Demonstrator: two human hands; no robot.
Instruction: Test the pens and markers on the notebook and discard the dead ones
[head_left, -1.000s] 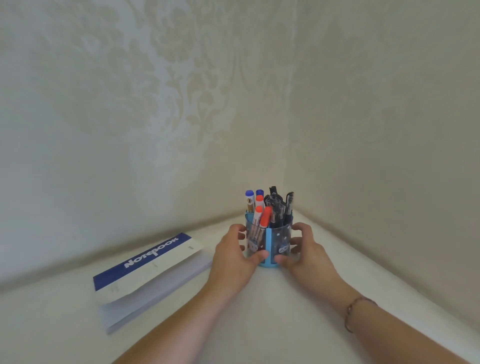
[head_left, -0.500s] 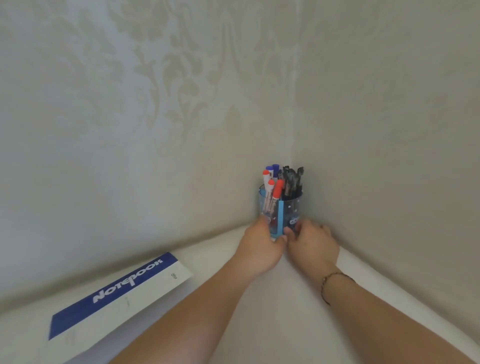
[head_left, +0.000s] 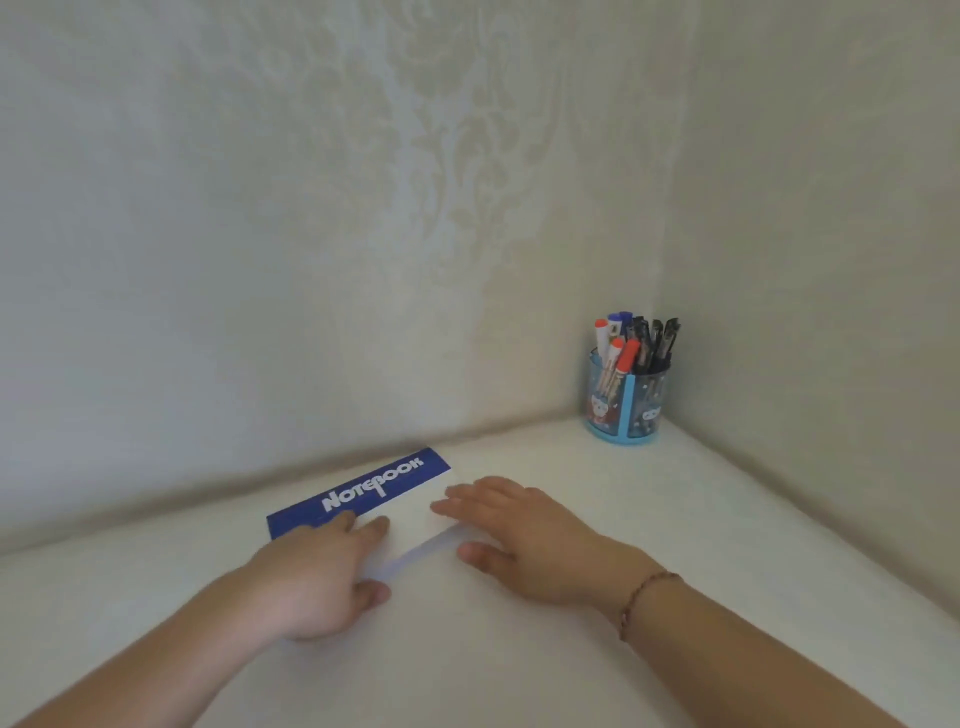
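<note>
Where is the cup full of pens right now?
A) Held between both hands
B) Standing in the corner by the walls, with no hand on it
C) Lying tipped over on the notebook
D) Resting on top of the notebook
B: the cup of pens stands upright in the corner, while the left hand and right hand are at the notebook.

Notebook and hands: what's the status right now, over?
Left hand and right hand flat on closed notebook. Pens untouched in cup, far corner. Nothing in the way.
</note>
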